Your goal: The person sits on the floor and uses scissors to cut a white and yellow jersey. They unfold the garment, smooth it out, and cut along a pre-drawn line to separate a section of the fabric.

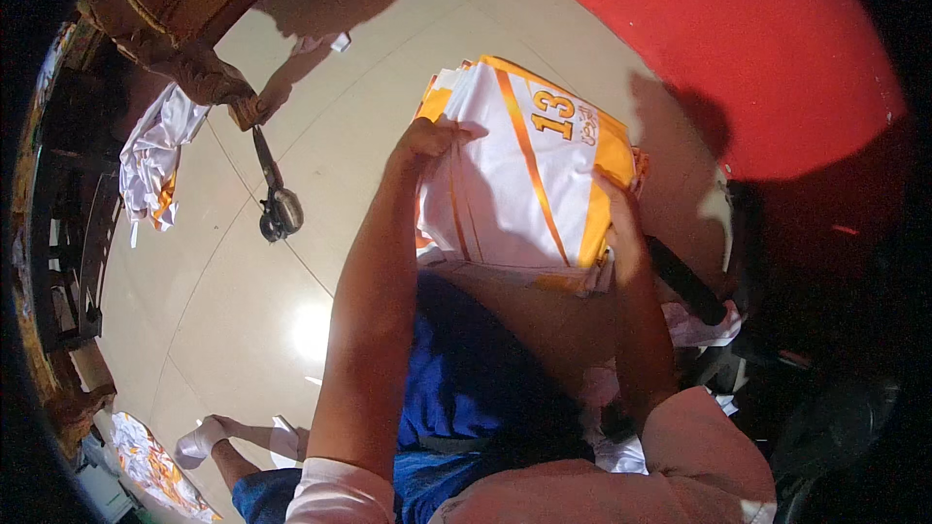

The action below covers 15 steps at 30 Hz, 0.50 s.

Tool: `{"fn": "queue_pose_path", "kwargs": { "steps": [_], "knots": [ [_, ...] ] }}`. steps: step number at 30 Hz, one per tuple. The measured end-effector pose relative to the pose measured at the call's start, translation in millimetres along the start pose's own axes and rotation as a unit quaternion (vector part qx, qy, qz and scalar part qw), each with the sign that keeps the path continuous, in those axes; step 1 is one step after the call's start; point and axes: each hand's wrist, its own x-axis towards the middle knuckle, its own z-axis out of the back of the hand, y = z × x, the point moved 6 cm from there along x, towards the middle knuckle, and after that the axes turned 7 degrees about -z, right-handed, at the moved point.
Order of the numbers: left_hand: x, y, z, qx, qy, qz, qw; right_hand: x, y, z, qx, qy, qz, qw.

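Observation:
A thick stack of white fabric pieces with yellow and orange trim [490,184] is held up over my lap. Printed figures and lettering mark the upper right of its top piece, which looks like part of a sports jersey. My left hand [434,140] grips the stack's left edge, thumb on top and the other fingers hidden beneath. On the right edge, my right hand [621,218] closes around the yellow border, its fingers partly out of sight. Layered edges show along the stack's top left and lower right.
Dark-handled scissors [278,204] lie on the tiled floor [223,281] to the left. Beyond them is a crumpled white and orange cloth [160,160]; patterned fabric [160,466] lies lower left. Brown cloth [184,63] hangs upper left. A red surface [738,49] fills the upper right, near a black bar [684,281].

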Motion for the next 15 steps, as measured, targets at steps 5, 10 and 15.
{"fn": "queue_pose_path", "kwargs": {
  "steps": [5,10,15],
  "knots": [
    [-26.7,-30.4,-0.7,-0.012,-0.012,-0.018,1.0,-32.7,25.5,-18.5,0.063,0.049,0.054,0.995],
    [-94.1,-121.4,13.3,-0.147,-0.013,-0.095,0.984,-80.0,112.0,18.2,0.054,0.039,0.244,0.967],
    [-87.3,-213.2,22.9,0.091,-0.108,-0.151,0.978,-100.3,213.5,5.0,-0.059,-0.008,0.363,0.93]
  ]
}}
